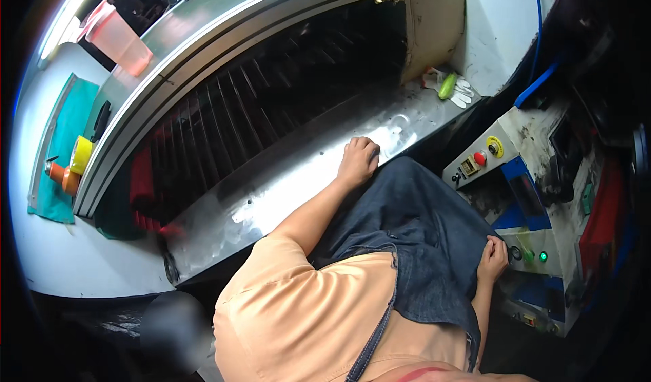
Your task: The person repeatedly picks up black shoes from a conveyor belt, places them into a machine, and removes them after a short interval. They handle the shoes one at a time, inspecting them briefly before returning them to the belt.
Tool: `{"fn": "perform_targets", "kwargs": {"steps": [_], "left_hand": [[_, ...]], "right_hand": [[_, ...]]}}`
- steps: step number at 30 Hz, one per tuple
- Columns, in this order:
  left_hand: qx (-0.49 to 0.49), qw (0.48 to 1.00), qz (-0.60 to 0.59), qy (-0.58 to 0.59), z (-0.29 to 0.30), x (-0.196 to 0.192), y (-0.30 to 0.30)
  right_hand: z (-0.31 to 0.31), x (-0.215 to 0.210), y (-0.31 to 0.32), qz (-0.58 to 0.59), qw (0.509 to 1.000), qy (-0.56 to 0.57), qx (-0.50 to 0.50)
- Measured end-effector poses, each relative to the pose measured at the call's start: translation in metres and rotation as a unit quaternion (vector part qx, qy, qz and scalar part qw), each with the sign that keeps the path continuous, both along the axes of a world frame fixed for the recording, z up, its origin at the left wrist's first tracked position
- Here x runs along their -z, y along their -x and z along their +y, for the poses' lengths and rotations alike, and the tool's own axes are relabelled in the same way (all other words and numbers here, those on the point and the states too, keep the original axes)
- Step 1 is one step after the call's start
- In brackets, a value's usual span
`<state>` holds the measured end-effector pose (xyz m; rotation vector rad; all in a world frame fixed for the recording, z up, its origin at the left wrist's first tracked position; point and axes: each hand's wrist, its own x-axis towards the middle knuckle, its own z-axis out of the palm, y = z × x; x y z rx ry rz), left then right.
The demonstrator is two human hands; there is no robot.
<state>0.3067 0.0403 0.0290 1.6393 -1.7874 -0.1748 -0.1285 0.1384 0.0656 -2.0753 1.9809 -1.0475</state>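
My left hand (359, 161) rests on the shiny metal ledge (285, 178) in front of me, its fingers curled inward. A small dark spot shows by its fingertips; I cannot make out what it is. My right hand (493, 260) is low on the right with its fingers bent together, beside a grey control panel (532, 238). Next to it on that panel are a dark round knob (516, 254) and a green lit button (543, 256). Whatever the right fingers touch is hidden. A dark blue denim apron (413, 212) covers my lap between the two hands.
Beyond the ledge lies a dark machine opening with slatted bellows (224, 110). White gloves (464, 93) and a green object (447, 86) lie at the ledge's right end. A red button (480, 157) sits on an upper panel. A pinkish translucent jug (119, 39) stands upper left, above yellow tape (81, 155).
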Motion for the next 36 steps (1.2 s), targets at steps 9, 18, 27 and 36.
{"fn": "perform_targets", "kwargs": {"steps": [9,18,27,36], "left_hand": [[0.000,1.000,0.010,-0.006,0.0007,-0.0014,0.0008],[0.001,1.000,-0.009,-0.003,0.0010,-0.0021,0.0010],[0.002,1.000,0.009,0.001,0.0011,-0.0029,0.0008],[0.000,1.000,-0.009,-0.013,0.0010,-0.0040,0.0005]], "right_hand": [[-0.0011,0.0019,0.0020,0.013,1.000,0.013,-0.008],[0.0000,0.0041,0.0045,0.015,1.000,-0.002,0.000],[-0.0004,0.0041,0.0049,0.029,0.999,0.012,-0.015],[-0.0005,0.0022,0.0035,0.026,1.000,0.002,-0.008]]}}
